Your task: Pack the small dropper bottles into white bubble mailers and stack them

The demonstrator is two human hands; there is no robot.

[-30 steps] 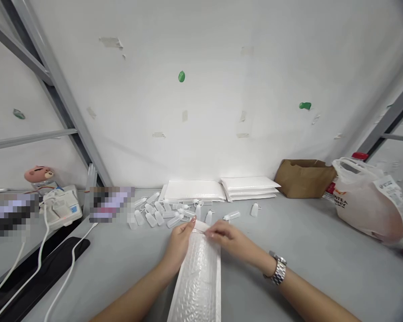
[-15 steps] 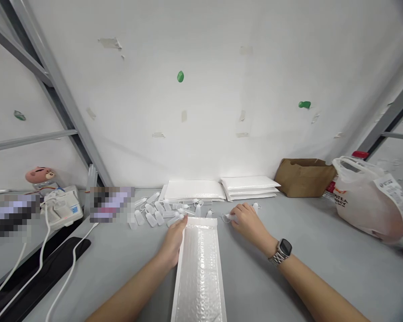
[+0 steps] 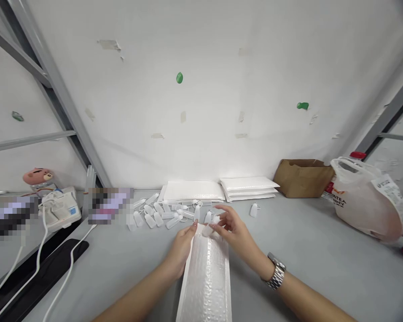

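Observation:
A white bubble mailer (image 3: pixel 206 277) lies lengthwise in front of me, its top end away from me. My left hand (image 3: pixel 183 248) grips its upper left edge, thumb near the top. At the mouth of the mailer, my right hand (image 3: pixel 231 228) pinches a small translucent plastic bottle (image 3: pixel 208 229) between thumb and fingers. Just beyond, several similar small bottles (image 3: pixel 157 218) with thin loops lie in a loose heap to the left. One single bottle (image 3: pixel 254 210) rests apart on the right.
Stacks of white mailers (image 3: pixel 193 191) lie against the wall. A brown paper bag (image 3: pixel 302 179) and a white plastic bag (image 3: pixel 366 201) stand at the right. A blurred-out phone-like device (image 3: pixel 110 205), a white cable (image 3: pixel 72 264) and a power strip (image 3: pixel 58 210) are at the left.
My right hand has moved left with the small bottle, from the table to the mailer's top end. The mailer and my left hand have shifted slightly right.

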